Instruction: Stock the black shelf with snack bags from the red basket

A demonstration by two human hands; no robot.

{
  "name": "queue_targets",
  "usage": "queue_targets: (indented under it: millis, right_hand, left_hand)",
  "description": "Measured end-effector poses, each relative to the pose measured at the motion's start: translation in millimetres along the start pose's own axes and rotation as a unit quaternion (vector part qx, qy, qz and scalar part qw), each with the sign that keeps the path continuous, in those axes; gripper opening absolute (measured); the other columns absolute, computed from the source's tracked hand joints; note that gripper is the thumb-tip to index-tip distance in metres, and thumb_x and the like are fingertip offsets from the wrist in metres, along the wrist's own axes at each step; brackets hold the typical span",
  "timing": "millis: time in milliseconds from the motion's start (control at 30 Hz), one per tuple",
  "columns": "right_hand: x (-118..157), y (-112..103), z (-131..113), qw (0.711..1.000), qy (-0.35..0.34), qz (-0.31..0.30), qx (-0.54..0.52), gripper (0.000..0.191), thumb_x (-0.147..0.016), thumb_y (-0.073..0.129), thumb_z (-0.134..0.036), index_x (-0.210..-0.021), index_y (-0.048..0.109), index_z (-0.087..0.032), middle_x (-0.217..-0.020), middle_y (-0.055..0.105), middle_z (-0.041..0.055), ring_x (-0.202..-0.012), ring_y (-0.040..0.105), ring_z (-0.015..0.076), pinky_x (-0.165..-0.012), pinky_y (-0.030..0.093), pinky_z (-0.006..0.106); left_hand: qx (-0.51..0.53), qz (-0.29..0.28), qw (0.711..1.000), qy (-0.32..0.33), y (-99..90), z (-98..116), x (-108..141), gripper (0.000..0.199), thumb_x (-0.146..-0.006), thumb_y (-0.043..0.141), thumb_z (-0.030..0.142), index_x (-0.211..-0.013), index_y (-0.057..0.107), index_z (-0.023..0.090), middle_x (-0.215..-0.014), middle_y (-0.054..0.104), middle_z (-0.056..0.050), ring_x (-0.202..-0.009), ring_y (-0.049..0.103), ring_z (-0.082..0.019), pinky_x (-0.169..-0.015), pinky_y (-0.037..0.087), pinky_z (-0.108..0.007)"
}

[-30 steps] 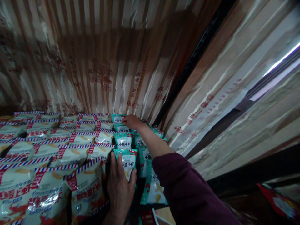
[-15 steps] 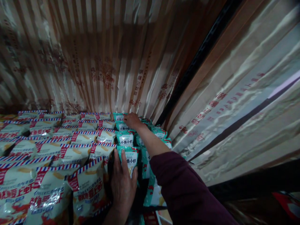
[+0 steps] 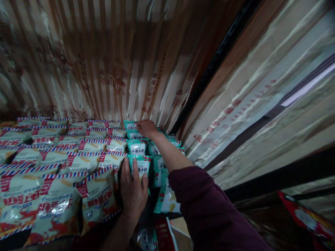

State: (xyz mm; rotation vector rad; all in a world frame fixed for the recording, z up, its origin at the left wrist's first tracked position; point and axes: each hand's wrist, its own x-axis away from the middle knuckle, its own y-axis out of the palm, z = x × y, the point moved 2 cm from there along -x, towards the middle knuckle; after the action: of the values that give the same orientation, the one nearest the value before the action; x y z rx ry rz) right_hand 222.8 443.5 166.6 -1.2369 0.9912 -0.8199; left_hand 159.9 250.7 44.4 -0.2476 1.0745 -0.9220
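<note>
My left hand (image 3: pixel 134 190) lies with fingers spread against the front green-and-white snack bag (image 3: pixel 142 167), beside the red-and-white bags (image 3: pixel 98 198). Farther back, my right hand (image 3: pixel 147 128) reaches to the rear green bag (image 3: pixel 131 125) of the same column. Its fingers are bent at that bag's right edge, and the fingertips are partly hidden, so a grip cannot be made out. Between my hands stands another green bag (image 3: pixel 137 147). My right forearm, in a dark purple sleeve, crosses over the green bags on the right (image 3: pixel 169 197).
Pleated, printed curtains (image 3: pixel 115 62) hang behind and to the right. A dark post (image 3: pixel 209 75) slants down to the shelf's back corner. A dark bar (image 3: pixel 261 179) runs at the right, with a red package (image 3: pixel 303 216) below it.
The view has shifted slightly, so the bags sit a little higher and farther left. Both hands keep nearly the same places relative to the bags.
</note>
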Motion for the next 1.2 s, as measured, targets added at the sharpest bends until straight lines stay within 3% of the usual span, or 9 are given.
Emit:
queue_targets:
  millis: [300,433,533,700,800,933,1000,1100,1200]
  right_hand:
    - [36.5,-47.2,-6.2,0.987,0.008,0.116,-0.115,0.024,-0.089,0.047,-0.02,-0.095,0.07,-0.017,-0.105,0.069,0.0068,-0.102,0.059,0.0184,-0.093,0.041,0.029]
    - [75.5,-65.8,-18.1,0.971,-0.026,0.178,-0.157,0.025,-0.09,0.044,-0.018,-0.095,0.068,-0.014,-0.102,0.068,0.0069,-0.103,0.057,0.0167,-0.096,0.038,0.028]
    - [118.4,-67.4,-32.8,0.953,-0.027,0.226,-0.201,0.024,-0.09,0.045,-0.021,-0.098,0.068,-0.015,-0.11,0.064,0.0086,-0.11,0.054,0.017,-0.1,0.036,0.03]
    - [209.3,-38.8,-69.0,0.906,-0.041,0.264,-0.328,0.024,-0.089,0.045,-0.02,-0.097,0.068,-0.02,-0.109,0.065,0.0084,-0.108,0.056,0.0167,-0.097,0.043,0.033]
    - [265.0,-7.2,-92.9,0.875,0.011,0.294,-0.385,0.026,-0.089,0.044,-0.018,-0.101,0.066,-0.021,-0.104,0.067,0.0079,-0.102,0.06,0.0157,-0.094,0.048,0.032]
    - [325.3,41.3,-122.8,0.865,0.065,0.285,-0.409,0.029,-0.089,0.041,-0.017,-0.104,0.065,-0.023,-0.11,0.065,0.0096,-0.106,0.059,0.0177,-0.093,0.05,0.035]
    - [347.8,62.4,-132.8,0.867,0.086,0.281,-0.403,0.029,-0.089,0.041,-0.018,-0.105,0.065,-0.023,-0.118,0.061,0.011,-0.113,0.055,0.0205,-0.095,0.048,0.039]
    - [372.2,87.4,-137.1,0.853,0.177,0.281,-0.402,0.033,-0.09,0.036,-0.02,-0.11,0.062,-0.024,-0.119,0.06,0.0123,-0.114,0.056,0.022,-0.094,0.048,0.042]
    - [383.3,102.0,-136.3,0.851,0.192,0.261,-0.413,0.034,-0.089,0.035,-0.022,-0.108,0.062,-0.025,-0.117,0.062,0.0115,-0.113,0.057,0.0218,-0.095,0.048,0.042]
  left_hand:
    - [0.004,0.01,1.0,0.015,-4.1,-1.4,3.5,0.056,-0.086,0.05,0.031,-0.136,0.04,0.011,-0.147,0.028,-0.024,-0.133,0.032,-0.037,-0.099,0.038,-0.05]
    - [0.012,0.021,0.999,0.034,-11.9,2.4,9.8,0.053,-0.087,0.047,0.028,-0.138,0.039,0.015,-0.15,0.025,-0.02,-0.136,0.027,-0.036,-0.102,0.034,-0.053]
    - [0.003,-0.001,0.998,0.06,-21.9,8.8,20.0,0.049,-0.087,0.046,0.023,-0.135,0.044,0.016,-0.151,0.025,-0.019,-0.138,0.023,-0.035,-0.104,0.032,-0.053]
    - [-0.007,-0.012,0.995,0.097,-40.9,12.8,41.5,0.048,-0.086,0.046,0.025,-0.133,0.046,0.014,-0.147,0.033,-0.019,-0.139,0.02,-0.033,-0.105,0.032,-0.052]
    - [0.001,-0.035,0.992,0.124,-45.9,6.8,56.0,0.045,-0.089,0.041,0.025,-0.132,0.047,0.015,-0.145,0.038,-0.016,-0.14,0.018,-0.031,-0.105,0.034,-0.05]
    - [-0.029,-0.079,0.986,0.146,-47.1,-2.5,75.2,0.041,-0.091,0.039,0.025,-0.129,0.052,0.017,-0.144,0.039,-0.015,-0.139,0.022,-0.029,-0.104,0.035,-0.048]
    - [-0.043,-0.102,0.983,0.147,-48.7,-3.9,81.6,0.042,-0.09,0.04,0.026,-0.129,0.052,0.017,-0.144,0.04,-0.015,-0.138,0.027,-0.029,-0.104,0.034,-0.047]
    - [-0.063,-0.131,0.98,0.134,-53.2,-1.4,83.7,0.046,-0.089,0.038,0.026,-0.133,0.047,0.013,-0.144,0.039,-0.015,-0.136,0.03,-0.031,-0.103,0.035,-0.047]
    - [-0.071,-0.158,0.976,0.129,-56.7,4.5,79.6,0.047,-0.089,0.037,0.025,-0.132,0.048,0.01,-0.143,0.04,-0.017,-0.136,0.03,-0.032,-0.1,0.038,-0.046]
